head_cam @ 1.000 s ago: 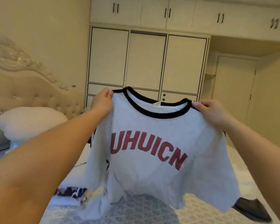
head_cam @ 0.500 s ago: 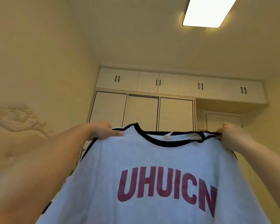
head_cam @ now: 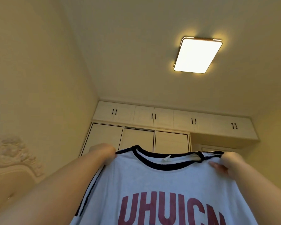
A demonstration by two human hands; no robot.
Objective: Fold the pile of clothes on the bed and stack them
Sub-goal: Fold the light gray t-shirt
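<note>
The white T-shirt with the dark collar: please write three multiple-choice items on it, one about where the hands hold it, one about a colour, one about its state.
1. Where do the left hand and the right hand hold the white T-shirt with the dark collar?
A. at the hem
B. at the two shoulders
C. at the sleeve ends

2. What colour are the big printed letters on the chest?
A. dark red
B. green
C. yellow

3. In what state is the T-shirt?
A. folded into a square
B. rolled into a ball
C. held up and spread open, printed side to the camera

Answers:
1 B, since each hand pinches the cloth just beside the collar.
2 A, since the letters read dark red on the pale cloth.
3 C, since it hangs spread between the two raised hands, in front of the cream wardrobe.
</note>
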